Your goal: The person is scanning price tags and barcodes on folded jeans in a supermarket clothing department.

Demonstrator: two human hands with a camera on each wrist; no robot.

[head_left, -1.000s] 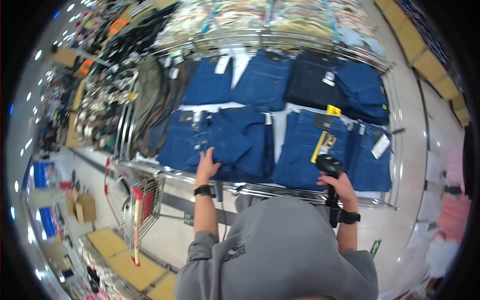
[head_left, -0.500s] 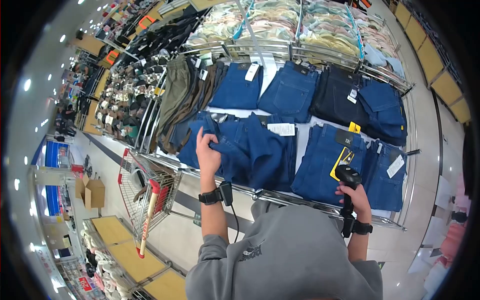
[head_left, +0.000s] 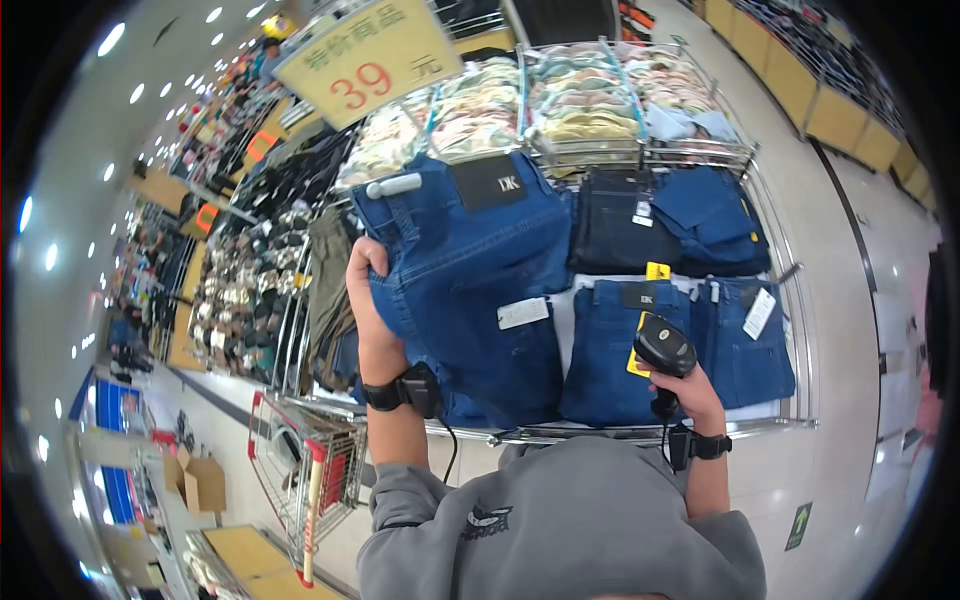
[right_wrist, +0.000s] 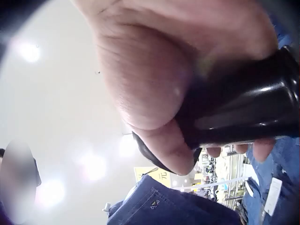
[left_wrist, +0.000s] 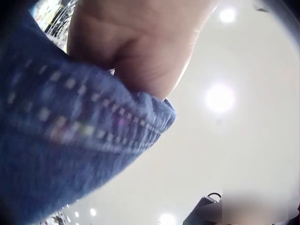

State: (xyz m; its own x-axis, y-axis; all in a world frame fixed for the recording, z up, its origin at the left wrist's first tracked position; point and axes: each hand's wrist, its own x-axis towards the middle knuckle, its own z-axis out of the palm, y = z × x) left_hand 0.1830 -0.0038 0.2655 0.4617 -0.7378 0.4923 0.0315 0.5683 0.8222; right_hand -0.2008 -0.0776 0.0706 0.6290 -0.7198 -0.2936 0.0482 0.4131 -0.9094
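My left hand grips the side edge of a folded pair of blue jeans, raised and tilted above the display with its dark waist patch at the top. A white tag hangs at its right. In the left wrist view the stitched denim covers my fingers. My right hand grips a black handheld barcode scanner by its handle, over another folded pair of jeans. The right wrist view shows my fingers and thumb wrapped round the glossy scanner handle.
More folded jeans lie on the metal-railed display, with brown and olive trousers at its left. A yellow price sign stands behind the raised jeans. A shopping cart is at the left, and a chrome rail runs along the front.
My left hand has lifted the jeans off the display, turning them so the waist patch shows. The scanner stays in my right hand. The price sign has come into view.
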